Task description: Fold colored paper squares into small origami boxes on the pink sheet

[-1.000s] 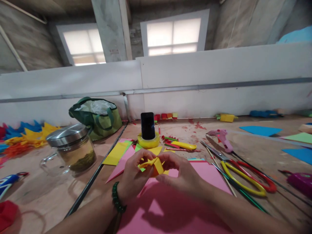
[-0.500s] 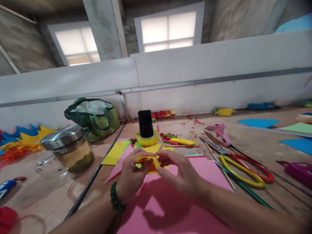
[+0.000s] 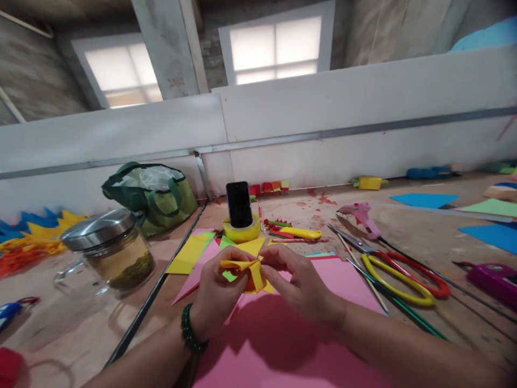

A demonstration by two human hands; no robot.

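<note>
Since the frame half a second earlier, we see that the folded yellow paper (image 3: 257, 277) has turned to show more of its front flap, our right thumb has shifted upward along its edge, and the surroundings sit slightly farther left. We hold this paper above the pink sheet (image 3: 343, 285) on the table (image 3: 81, 323). Our left grip (image 3: 220, 288) clasps its left side between thumb and fingers; our right grip (image 3: 301, 283) pinches its upper right edge. Beyond our hands, we note a phone (image 3: 239, 203) propped upright at a yellow tape roll (image 3: 242, 233), with a yellow cutter (image 3: 307, 233) to its right. Farther right lie the scissors (image 3: 367, 249) and a pink glue gun (image 3: 365, 218); to our left stands a lidded glass mug (image 3: 121, 258).
</note>
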